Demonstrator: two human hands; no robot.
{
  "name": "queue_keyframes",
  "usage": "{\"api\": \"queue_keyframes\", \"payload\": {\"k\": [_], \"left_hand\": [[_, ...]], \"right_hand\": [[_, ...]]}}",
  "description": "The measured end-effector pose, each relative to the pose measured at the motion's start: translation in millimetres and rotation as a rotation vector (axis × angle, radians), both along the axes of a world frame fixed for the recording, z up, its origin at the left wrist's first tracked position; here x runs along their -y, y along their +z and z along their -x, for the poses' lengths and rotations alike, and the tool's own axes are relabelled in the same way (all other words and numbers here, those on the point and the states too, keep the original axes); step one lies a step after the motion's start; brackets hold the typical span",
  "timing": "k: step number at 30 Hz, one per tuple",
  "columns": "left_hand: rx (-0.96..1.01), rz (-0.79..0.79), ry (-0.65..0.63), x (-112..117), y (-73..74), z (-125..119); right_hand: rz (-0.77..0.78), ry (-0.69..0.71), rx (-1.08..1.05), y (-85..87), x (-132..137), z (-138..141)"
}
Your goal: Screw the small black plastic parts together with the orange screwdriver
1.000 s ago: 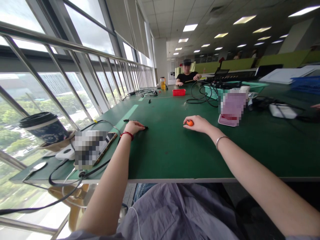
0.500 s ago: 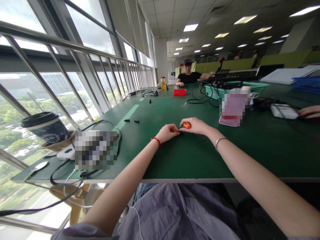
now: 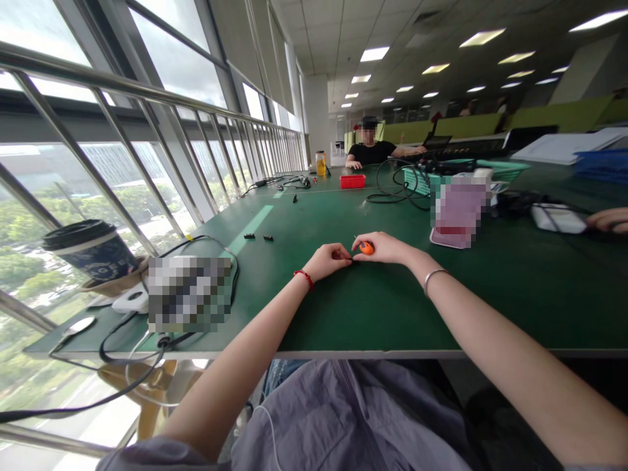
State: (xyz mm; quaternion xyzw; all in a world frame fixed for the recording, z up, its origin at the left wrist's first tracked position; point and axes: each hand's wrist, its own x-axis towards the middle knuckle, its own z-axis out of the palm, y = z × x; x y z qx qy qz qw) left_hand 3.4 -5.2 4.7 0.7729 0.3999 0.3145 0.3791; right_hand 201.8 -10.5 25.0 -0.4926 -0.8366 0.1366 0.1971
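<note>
My right hand (image 3: pixel 385 247) is closed around a screwdriver with an orange and black handle (image 3: pixel 366 247). A thin tip pokes out above its fingers. Close beside it, my left hand (image 3: pixel 328 260) pinches a small black piece (image 3: pixel 350 260) just over the green table (image 3: pixel 314 314). The fingertips of both hands nearly meet there, and most of the piece is hidden by them. Two small black parts, one (image 3: pixel 249 236) left of the other (image 3: pixel 267 238), lie on the table beyond my left hand.
A lidded paper cup (image 3: pixel 93 252), cables and a blurred-out item (image 3: pixel 189 294) stand at the left by the railing. A red tray (image 3: pixel 352 182), a teal basket (image 3: pixel 417 181) and a pink phone-like object (image 3: pixel 458 212) lie farther off. A co-worker (image 3: pixel 371 152) sits opposite; another person's hand (image 3: pixel 611 220) is at right.
The orange handle has tilted slightly in my right hand. My left hand has shifted a touch left, and less of the black piece shows between the hands. Everything else stays put.
</note>
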Motion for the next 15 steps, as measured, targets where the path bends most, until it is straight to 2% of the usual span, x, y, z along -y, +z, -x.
{"api": "queue_keyframes", "payload": {"k": [4, 8, 11, 15], "left_hand": [[0.006, 0.001, -0.001, -1.0, -1.1, 0.4], [0.002, -0.013, 0.003, -1.0, -1.2, 0.2], [-0.015, -0.025, 0.006, -0.1, -0.4, -0.1], [-0.054, -0.061, 0.036, 1.2, -0.4, -0.4]], "right_hand": [[-0.1, -0.062, -0.064, 2.4, 2.7, 0.4], [-0.307, -0.222, -0.324, 14.4, 12.3, 5.2], [-0.442, -0.255, -0.478, 26.5, 22.5, 10.1], [-0.492, -0.337, -0.559, 34.6, 29.3, 12.6]]}}
